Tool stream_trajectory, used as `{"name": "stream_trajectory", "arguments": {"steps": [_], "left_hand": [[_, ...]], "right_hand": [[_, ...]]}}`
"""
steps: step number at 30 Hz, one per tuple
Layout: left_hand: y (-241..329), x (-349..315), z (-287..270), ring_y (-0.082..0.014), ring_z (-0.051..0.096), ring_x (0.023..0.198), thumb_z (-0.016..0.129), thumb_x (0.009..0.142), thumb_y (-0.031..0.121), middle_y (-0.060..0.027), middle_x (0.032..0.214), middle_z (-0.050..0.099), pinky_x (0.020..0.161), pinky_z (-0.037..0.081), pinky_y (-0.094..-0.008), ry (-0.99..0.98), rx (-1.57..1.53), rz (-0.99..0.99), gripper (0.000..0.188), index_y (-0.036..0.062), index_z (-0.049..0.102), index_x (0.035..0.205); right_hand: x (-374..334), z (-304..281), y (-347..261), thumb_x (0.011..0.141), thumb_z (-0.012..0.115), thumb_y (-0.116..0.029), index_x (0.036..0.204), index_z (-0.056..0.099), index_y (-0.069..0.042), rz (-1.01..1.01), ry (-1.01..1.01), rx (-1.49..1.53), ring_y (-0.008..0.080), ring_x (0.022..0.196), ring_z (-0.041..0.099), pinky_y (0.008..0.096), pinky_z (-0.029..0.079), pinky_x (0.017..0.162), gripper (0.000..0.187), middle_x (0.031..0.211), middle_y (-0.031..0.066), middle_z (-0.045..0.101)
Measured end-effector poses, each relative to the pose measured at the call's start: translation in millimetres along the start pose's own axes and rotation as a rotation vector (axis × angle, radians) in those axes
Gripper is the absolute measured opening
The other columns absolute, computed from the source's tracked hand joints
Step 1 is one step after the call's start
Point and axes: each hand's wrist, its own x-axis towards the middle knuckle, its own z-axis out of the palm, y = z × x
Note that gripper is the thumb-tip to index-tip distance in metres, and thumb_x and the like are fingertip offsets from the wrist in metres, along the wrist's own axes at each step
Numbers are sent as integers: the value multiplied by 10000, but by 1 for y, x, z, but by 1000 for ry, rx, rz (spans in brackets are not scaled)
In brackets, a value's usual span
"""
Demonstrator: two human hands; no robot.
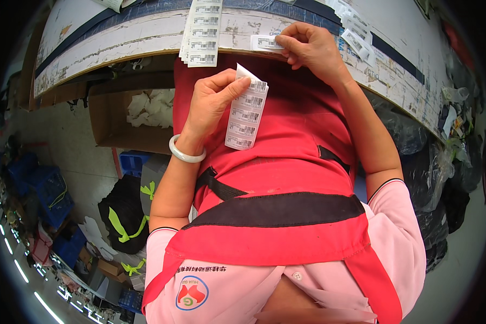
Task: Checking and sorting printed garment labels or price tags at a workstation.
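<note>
Between its thumb and fingers, my left hand (213, 102) pinches the top of a strip of white barcode labels (245, 114), which hangs over my red apron (297, 135). The strip's upper corner is folded back to a point. At the table's near edge, my right hand (314, 51) has thumb and forefinger closed on the right end of a single barcode label (265, 42). That label lies on or just above the tabletop; I cannot tell whether it touches. Left of it, longer label strips (202, 33) hang a little over the edge.
The worn white table (113, 43) spans the top, crossed by a dark blue band. More labels (357, 40) lie in a pile right of my right hand. Below the table stands a cardboard box (105, 121) with crumpled paper. Plastic bags (421, 167) crowd the right side; blue crates (51, 194) stand left.
</note>
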Motion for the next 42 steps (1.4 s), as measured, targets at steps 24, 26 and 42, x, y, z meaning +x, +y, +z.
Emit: {"name": "stream_trajectory", "arguments": {"steps": [24,26,42], "left_hand": [[-4,-5,1,-21,529,743,610,936,114,35,823,633,676,414,-180,75,-5,-29,149,-12,688,948],[-5,-2,1,-31,545,734,615,937,130,21,825,646,675,426,-182,59,-22,-27,159,-9,691,958],[5,0,10,-52,551,761,628,926,104,13,845,619,686,433,-189,30,17,46,151,-37,684,929]], "right_hand": [[-36,-75,25,917,642,-161,944,651,-1,-137,342,126,57,578,577,194,488,503,162,719,16,622],[-40,-107,45,881,685,-223,921,661,-27,-87,520,-29,77,589,585,229,493,536,202,707,11,638],[-66,13,-7,905,649,-181,993,683,4,-14,-45,231,74,680,572,219,487,617,207,843,25,658]]}}
